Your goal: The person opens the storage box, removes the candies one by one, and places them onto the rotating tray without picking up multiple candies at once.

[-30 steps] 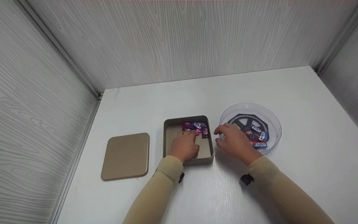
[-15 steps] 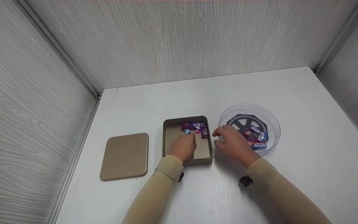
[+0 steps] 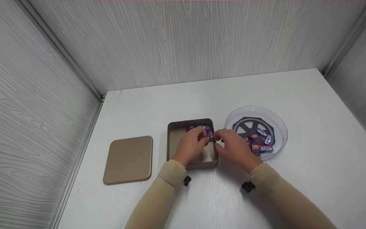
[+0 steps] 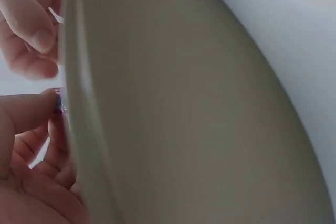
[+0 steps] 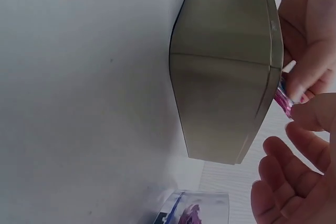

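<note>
I am pinching one wrapped candy (image 5: 283, 103) between the thumb and finger of my left hand (image 3: 191, 144), close to the right-hand rim of the tin (image 3: 199, 165). My right hand (image 3: 236, 149) is hovering at that same rim, its fingers loosely bent toward the candy. So the candy is lying to the left of my right fingertips, and my left hand is the nearer one. The coming move, I am judging, is turning on the narrow space between the two sets of fingertips. In the right wrist view the candy's visible end is pointing toward my right thumb; whether that thumb is touching or gripping it, I cannot tell. Its long axis is seeming to slant from left fingertips to right thumb, but fingers and the tin's wall are covering the rest. In the left wrist view that wall is filling most of the picture, blurred.

Inside the tin, more candies (image 3: 190, 128) are lying toward the far right corner, partly behind my left fingers, so I am not counting them. Just beside the tin, a clear round dish (image 3: 284, 136) is holding loose candies (image 3: 266, 148), some possibly hidden by my right hand. Farther off, on the left, the lid (image 3: 128, 160) is lying flat.
</note>
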The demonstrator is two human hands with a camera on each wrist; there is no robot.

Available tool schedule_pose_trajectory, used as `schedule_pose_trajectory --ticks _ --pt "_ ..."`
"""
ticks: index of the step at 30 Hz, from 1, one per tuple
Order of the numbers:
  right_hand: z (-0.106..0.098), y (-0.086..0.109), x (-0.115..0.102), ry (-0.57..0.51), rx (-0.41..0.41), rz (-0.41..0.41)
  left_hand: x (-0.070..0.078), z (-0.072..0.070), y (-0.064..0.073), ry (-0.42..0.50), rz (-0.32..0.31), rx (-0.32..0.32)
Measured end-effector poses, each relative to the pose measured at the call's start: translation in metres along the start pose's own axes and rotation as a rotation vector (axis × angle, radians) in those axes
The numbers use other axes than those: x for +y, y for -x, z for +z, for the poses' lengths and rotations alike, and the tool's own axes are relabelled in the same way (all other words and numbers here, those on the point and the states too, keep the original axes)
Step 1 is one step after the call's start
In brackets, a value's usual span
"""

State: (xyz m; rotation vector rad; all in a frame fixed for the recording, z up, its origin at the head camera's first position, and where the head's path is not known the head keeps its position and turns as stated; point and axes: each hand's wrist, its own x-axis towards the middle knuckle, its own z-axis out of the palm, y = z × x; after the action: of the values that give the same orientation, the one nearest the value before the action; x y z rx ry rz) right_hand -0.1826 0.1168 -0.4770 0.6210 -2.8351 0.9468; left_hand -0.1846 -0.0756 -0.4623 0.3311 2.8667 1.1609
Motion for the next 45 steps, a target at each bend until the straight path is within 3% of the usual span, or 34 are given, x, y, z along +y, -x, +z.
schedule_pose_trajectory --ticks 8,13,18,22,28,35,39,45 --pt "-0.003 0.003 -0.002 -0.050 0.035 0.070 0.015 0.004 0.000 0.080 0.034 -0.039" --pt "-0.004 0.004 0.003 -0.053 0.073 0.045 0.021 0.009 -0.002 0.109 0.025 -0.069" --pt "-0.007 0.007 0.010 -0.071 0.093 0.039 0.024 0.014 -0.003 0.129 0.060 -0.090" --pt "-0.011 0.010 0.016 -0.052 0.089 0.059 0.029 0.020 -0.005 0.085 0.082 -0.100" --pt "-0.023 0.012 0.036 0.035 0.048 0.123 0.034 0.026 -0.008 -0.063 0.150 -0.090" --pt "-0.032 0.014 0.061 0.195 -0.011 0.223 0.034 0.030 -0.007 -0.162 0.139 -0.100" --pt "-0.032 0.015 0.064 0.233 -0.052 0.217 0.030 0.029 -0.006 -0.200 0.161 -0.093" --pt "-0.029 0.010 0.059 0.220 -0.021 0.155 0.023 0.026 -0.006 -0.230 0.161 -0.068"
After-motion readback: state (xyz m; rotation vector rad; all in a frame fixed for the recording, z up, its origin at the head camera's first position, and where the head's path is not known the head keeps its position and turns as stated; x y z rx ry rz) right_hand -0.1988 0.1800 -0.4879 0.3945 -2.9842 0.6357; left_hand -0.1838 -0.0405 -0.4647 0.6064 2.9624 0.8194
